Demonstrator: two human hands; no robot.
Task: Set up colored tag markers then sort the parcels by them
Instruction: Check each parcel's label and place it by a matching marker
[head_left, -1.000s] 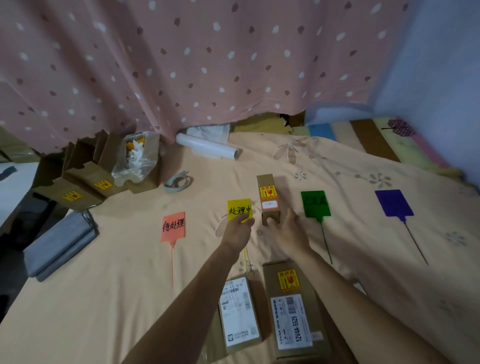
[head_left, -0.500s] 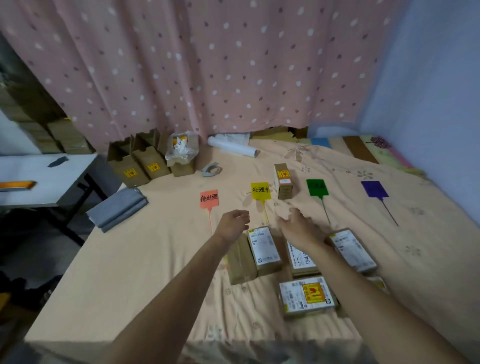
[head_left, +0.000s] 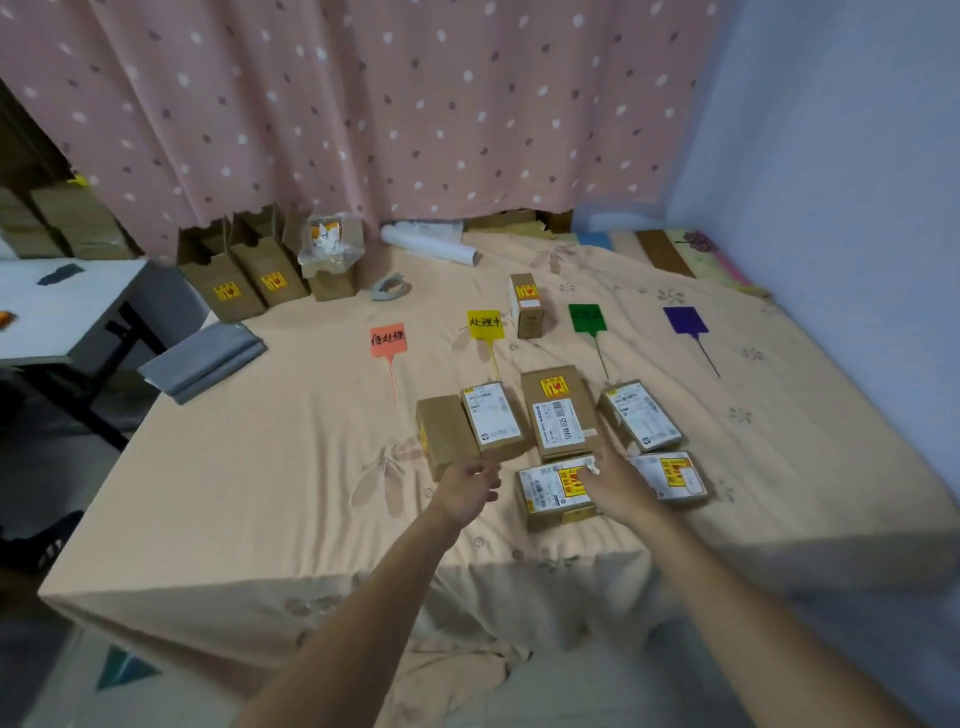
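Four tag markers lie in a row on the peach sheet: orange tag (head_left: 387, 340), yellow tag (head_left: 484, 325), green tag (head_left: 587, 318), purple tag (head_left: 685, 319). One small parcel (head_left: 525, 305) stands between the yellow and green tags. Several cardboard parcels lie nearer me, among them a tall one (head_left: 558, 410) and a front one with a yellow sticker (head_left: 550, 493). My right hand (head_left: 618, 488) rests on that front parcel, fingers on its top edge. My left hand (head_left: 467, 491) hovers loosely curled beside a plain brown parcel (head_left: 444, 434), holding nothing.
Open cardboard boxes (head_left: 244, 275) and a plastic bag stand at the back left by the dotted curtain. A white roll (head_left: 428, 247), a tape roll (head_left: 389, 287) and grey mailer bags (head_left: 205, 358) lie on the bed. A white table (head_left: 62, 312) stands to the left.
Both hands drew back from the yellow tag and the small parcel toward me. The view pulled back. My right hand came down onto the front parcel.
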